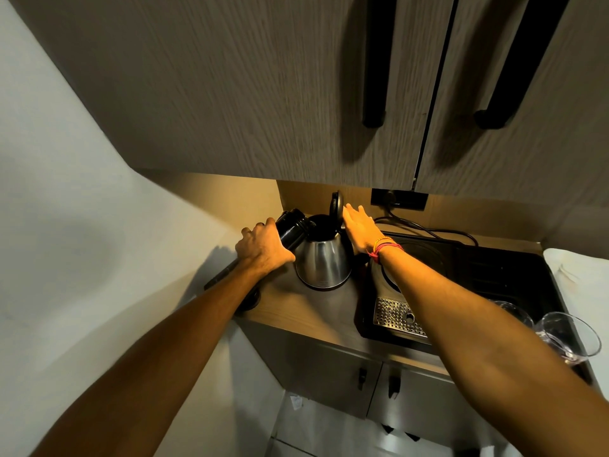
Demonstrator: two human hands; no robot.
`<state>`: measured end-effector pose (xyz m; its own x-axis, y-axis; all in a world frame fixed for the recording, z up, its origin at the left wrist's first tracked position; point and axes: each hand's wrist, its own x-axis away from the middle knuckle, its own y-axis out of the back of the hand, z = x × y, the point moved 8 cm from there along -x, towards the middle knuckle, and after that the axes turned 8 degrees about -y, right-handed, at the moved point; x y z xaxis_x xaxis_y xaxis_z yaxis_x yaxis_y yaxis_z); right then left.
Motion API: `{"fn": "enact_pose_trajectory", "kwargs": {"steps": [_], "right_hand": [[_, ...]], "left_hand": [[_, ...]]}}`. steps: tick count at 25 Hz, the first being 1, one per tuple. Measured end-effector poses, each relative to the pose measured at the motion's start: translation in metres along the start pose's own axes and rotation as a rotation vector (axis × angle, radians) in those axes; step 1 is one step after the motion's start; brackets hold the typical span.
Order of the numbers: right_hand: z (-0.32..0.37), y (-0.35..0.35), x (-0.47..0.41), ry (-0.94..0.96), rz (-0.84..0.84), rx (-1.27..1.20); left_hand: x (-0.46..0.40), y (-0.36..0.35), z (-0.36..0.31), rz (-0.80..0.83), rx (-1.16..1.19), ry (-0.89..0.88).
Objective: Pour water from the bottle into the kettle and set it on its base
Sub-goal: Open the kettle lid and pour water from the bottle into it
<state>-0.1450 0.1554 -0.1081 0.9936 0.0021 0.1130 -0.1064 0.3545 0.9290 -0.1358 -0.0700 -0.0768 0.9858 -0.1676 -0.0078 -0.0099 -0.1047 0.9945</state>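
While the kettle's lid stands up on its hinge, the pouring step is in hand. At the left of centre, the left hand is wrapped around a dark bottle, fingers curled over its body, and tips it so that its mouth lies at the rim of the open kettle. Whether water is running cannot be told; no stream shows against the dark opening. The kettle sits on the table, in the middle of the frame, not on its base. Just right of it, the right hand is spread flat, fingers straight, against the raised lid and the handle side, seemingly steadying both. A red band rings that wrist. Further right, the round plate partly hidden under the right forearm may be the base, with a cord running behind it to the wall socket; this is a judgement. A perforated tray lies nearer, and glasses stand at the far right.

Next, the bottle needs tipping further until the kettle is filled, then righting and setting down. After that the lid must be shut and the kettle lifted by its handle to the right.
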Motion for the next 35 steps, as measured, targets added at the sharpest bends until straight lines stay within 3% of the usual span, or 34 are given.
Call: {"fn": "enact_pose_trajectory", "kwargs": {"steps": [17, 23, 30, 35], "right_hand": [[-0.002, -0.001, 0.0, -0.015, 0.005, -0.012], [-0.002, 0.0, 0.001, -0.032, 0.003, -0.028], [0.0, 0.0, 0.0, -0.022, -0.009, -0.006], [-0.002, -0.001, 0.001, -0.024, -0.012, -0.012]], "left_hand": [[-0.001, 0.005, -0.006, 0.008, -0.042, -0.024], [0.0, 0.007, -0.004, -0.056, 0.155, -0.029], [0.003, 0.013, 0.024, -0.249, 0.861, 0.024], [-0.002, 0.005, 0.057, -0.366, 1.073, 0.19]]}}
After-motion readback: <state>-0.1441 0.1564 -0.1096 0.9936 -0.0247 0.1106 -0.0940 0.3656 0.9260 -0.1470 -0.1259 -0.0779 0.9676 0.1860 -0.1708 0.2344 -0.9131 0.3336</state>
